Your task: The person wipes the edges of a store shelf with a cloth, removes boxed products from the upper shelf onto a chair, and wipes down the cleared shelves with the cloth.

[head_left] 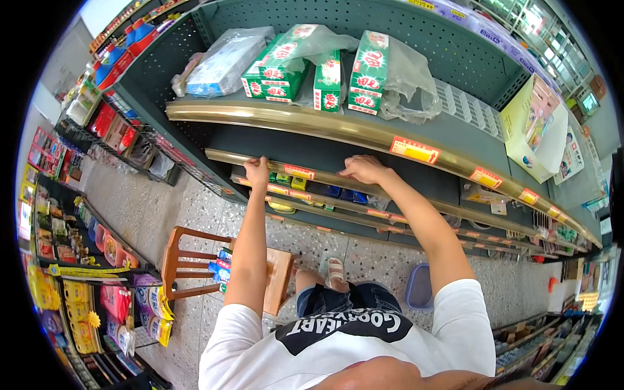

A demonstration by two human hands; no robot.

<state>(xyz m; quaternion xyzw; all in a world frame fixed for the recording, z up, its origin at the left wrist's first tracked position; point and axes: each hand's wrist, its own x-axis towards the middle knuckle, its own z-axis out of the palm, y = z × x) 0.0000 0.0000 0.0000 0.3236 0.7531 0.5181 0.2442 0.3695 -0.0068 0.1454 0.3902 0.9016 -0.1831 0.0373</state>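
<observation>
My left hand (257, 173) is closed on the brown front strip (227, 156) of the second shelf, near its left end. Farther right, my right hand (365, 169) rests at the same strip, its fingers bent over the edge and partly hidden. Above both hands, the top shelf holds green and white boxes (369, 68) partly covered by clear plastic bags (409, 88). A blue and white package (227, 65) in clear wrap lies to their left. Small green and yellow packs (298, 183) and dark blue packs (348, 194) sit on a lower shelf.
A wooden chair (188, 260) stands at the lower left with blue boxes (221, 268) on its seat. A purple basin (420, 286) is on the speckled floor at the right. Stocked racks (84, 318) line the left side. A pale yellow box (526, 140) stands on the top shelf's right.
</observation>
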